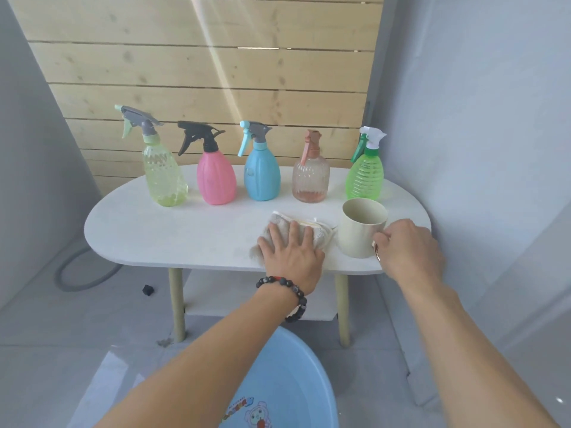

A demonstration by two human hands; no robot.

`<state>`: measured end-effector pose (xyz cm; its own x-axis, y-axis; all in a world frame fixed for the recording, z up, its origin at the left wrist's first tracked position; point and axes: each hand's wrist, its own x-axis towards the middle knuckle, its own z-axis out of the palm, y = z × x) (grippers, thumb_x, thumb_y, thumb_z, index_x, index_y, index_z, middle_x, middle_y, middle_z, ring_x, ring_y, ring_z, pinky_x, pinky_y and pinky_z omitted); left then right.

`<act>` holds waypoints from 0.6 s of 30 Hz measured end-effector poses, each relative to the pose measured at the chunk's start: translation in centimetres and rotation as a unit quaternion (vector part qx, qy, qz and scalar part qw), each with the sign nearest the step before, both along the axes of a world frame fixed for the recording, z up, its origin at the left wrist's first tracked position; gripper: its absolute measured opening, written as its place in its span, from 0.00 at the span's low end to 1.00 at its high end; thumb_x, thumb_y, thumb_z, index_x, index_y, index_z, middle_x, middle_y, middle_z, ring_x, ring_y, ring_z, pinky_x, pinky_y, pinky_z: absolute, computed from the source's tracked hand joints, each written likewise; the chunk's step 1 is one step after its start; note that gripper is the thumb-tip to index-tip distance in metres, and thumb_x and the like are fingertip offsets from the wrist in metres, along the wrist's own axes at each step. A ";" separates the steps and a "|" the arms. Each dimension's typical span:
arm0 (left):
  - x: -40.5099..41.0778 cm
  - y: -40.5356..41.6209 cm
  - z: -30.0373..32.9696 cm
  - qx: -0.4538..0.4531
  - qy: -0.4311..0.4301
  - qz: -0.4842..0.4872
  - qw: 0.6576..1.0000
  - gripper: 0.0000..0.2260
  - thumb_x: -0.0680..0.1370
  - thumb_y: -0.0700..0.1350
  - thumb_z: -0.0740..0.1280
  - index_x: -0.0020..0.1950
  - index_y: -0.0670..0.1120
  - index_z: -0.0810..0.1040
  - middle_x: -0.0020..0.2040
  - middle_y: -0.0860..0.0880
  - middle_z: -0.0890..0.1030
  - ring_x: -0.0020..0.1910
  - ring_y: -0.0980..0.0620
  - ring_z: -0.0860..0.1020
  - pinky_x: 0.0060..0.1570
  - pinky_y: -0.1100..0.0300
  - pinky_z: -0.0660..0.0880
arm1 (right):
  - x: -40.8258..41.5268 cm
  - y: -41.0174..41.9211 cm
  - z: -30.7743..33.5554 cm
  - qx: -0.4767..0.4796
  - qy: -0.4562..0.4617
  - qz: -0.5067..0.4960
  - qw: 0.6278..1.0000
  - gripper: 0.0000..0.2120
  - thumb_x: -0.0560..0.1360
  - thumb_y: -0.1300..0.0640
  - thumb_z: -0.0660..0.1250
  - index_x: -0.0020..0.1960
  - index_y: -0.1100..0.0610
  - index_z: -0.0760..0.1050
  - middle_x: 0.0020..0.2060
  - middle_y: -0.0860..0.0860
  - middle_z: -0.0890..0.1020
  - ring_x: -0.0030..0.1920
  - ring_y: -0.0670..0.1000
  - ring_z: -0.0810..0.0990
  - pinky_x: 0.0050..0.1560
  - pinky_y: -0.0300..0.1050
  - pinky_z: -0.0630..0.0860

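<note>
My left hand (292,251) lies flat with spread fingers on a beige folded cloth (315,228) near the front edge of a white oval table (173,230). My right hand (408,248) grips the handle side of a cream mug (360,227) that stands upright just right of the cloth. Behind them stands a row of spray bottles: pale yellow (162,177), pink (215,177), blue (262,174), clear amber (310,180) and green (364,177).
A wooden slat panel (216,72) rises behind the table, with grey walls on both sides. A blue plastic basin (278,381) sits on the floor below my arms. A grey hose (80,273) and a small black object (148,289) lie on the floor at left.
</note>
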<state>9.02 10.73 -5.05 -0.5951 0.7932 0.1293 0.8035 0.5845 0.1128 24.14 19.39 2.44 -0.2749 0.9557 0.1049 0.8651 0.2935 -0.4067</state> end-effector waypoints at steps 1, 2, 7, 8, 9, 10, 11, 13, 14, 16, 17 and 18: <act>0.3 0.7 0.0 0.001 -0.015 -0.003 1.000 0.26 0.78 0.55 0.40 0.73 0.52 0.64 0.79 0.48 0.58 0.75 0.31 0.54 0.67 0.34 0.56 | 0.4 0.4 0.3 -0.005 0.022 -0.009 1.000 0.11 0.81 0.52 0.64 0.48 0.58 0.80 0.45 0.59 0.81 0.46 0.63 0.77 0.42 0.48 0.71; 0.8 1.5 0.0 0.002 -0.027 -0.010 1.000 0.23 0.81 0.55 0.43 0.74 0.53 0.63 0.80 0.49 0.56 0.76 0.32 0.51 0.68 0.33 0.53 | 1.1 0.8 0.8 -0.004 0.044 -0.019 0.999 0.11 0.80 0.53 0.65 0.46 0.59 0.80 0.43 0.59 0.80 0.44 0.63 0.76 0.41 0.47 0.70; 3.5 6.3 0.7 -0.013 -0.067 -0.040 0.997 0.21 0.83 0.54 0.46 0.74 0.53 0.62 0.80 0.52 0.55 0.77 0.34 0.48 0.69 0.31 0.50 | 4.0 2.3 1.9 0.046 0.132 -0.065 0.988 0.11 0.79 0.54 0.65 0.42 0.58 0.82 0.39 0.60 0.80 0.42 0.64 0.74 0.39 0.49 0.70; 4.3 7.4 0.8 -0.015 -0.071 -0.053 0.996 0.21 0.82 0.53 0.46 0.74 0.53 0.62 0.79 0.52 0.56 0.78 0.34 0.48 0.69 0.31 0.49 | 4.4 2.6 1.7 0.062 0.137 -0.073 0.986 0.12 0.79 0.55 0.65 0.41 0.58 0.81 0.39 0.60 0.81 0.41 0.64 0.74 0.39 0.49 0.69; 5.1 8.6 0.8 -0.016 -0.076 -0.070 0.995 0.21 0.82 0.53 0.46 0.74 0.53 0.62 0.79 0.53 0.56 0.78 0.34 0.48 0.69 0.31 0.49 | 4.7 2.9 1.5 0.078 0.140 -0.079 0.984 0.12 0.78 0.55 0.64 0.40 0.59 0.80 0.38 0.60 0.81 0.41 0.64 0.74 0.38 0.49 0.69; 5.8 9.4 0.8 -0.015 -0.077 -0.088 0.993 0.21 0.82 0.52 0.47 0.74 0.53 0.62 0.79 0.53 0.57 0.78 0.34 0.48 0.69 0.31 0.49 | 4.9 3.1 1.3 0.091 0.143 -0.083 0.982 0.12 0.78 0.55 0.64 0.40 0.59 0.79 0.37 0.60 0.80 0.40 0.65 0.74 0.37 0.48 0.69; 6.7 10.3 0.8 -0.016 -0.073 -0.115 0.991 0.21 0.81 0.53 0.48 0.74 0.54 0.62 0.78 0.54 0.59 0.78 0.34 0.49 0.68 0.32 0.51 | 5.1 3.5 1.3 0.105 0.146 -0.085 0.980 0.12 0.79 0.55 0.64 0.39 0.59 0.78 0.36 0.60 0.80 0.40 0.65 0.74 0.36 0.48 0.68; 8.0 10.9 0.5 -0.019 -0.041 -0.184 0.982 0.21 0.80 0.54 0.51 0.74 0.55 0.64 0.75 0.55 0.64 0.76 0.35 0.54 0.65 0.33 0.56 | 5.2 3.9 1.3 0.126 0.151 -0.087 0.977 0.12 0.80 0.55 0.64 0.40 0.59 0.78 0.36 0.59 0.79 0.39 0.64 0.73 0.37 0.48 0.67; 8.3 10.7 0.4 -0.017 -0.016 -0.214 0.976 0.22 0.80 0.56 0.50 0.73 0.55 0.65 0.73 0.56 0.67 0.74 0.35 0.57 0.63 0.35 0.59 | 5.2 4.1 1.4 0.135 0.155 -0.088 0.975 0.12 0.80 0.55 0.64 0.40 0.58 0.79 0.36 0.58 0.79 0.39 0.64 0.72 0.37 0.48 0.67; 8.2 9.4 0.1 0.011 0.024 -0.244 0.969 0.24 0.78 0.58 0.46 0.70 0.54 0.67 0.70 0.56 0.69 0.71 0.37 0.64 0.59 0.38 0.64 | 5.1 4.5 1.2 0.145 0.155 -0.090 0.973 0.11 0.79 0.55 0.65 0.41 0.58 0.79 0.35 0.58 0.78 0.39 0.64 0.72 0.37 0.48 0.67; 7.6 8.5 -0.1 0.029 0.035 -0.249 0.968 0.24 0.77 0.57 0.45 0.68 0.53 0.69 0.69 0.55 0.70 0.68 0.37 0.66 0.57 0.41 0.66 | 4.9 4.6 1.0 0.146 0.154 -0.088 0.973 0.11 0.79 0.55 0.65 0.41 0.59 0.79 0.35 0.58 0.78 0.39 0.64 0.72 0.36 0.48 0.66; 7.0 7.4 -0.2 0.043 0.046 -0.250 0.966 0.24 0.77 0.57 0.46 0.66 0.52 0.70 0.67 0.53 0.71 0.65 0.38 0.68 0.55 0.43 0.67 | 4.8 4.6 0.8 0.143 0.153 -0.088 0.974 0.11 0.79 0.55 0.65 0.41 0.59 0.79 0.35 0.59 0.78 0.39 0.64 0.72 0.36 0.48 0.66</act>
<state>15.98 18.17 -5.30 -0.1234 0.9626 0.2412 0.9919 0.1126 0.0582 28.89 24.03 3.23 -0.0228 0.9047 0.4254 0.7633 0.2906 -0.5771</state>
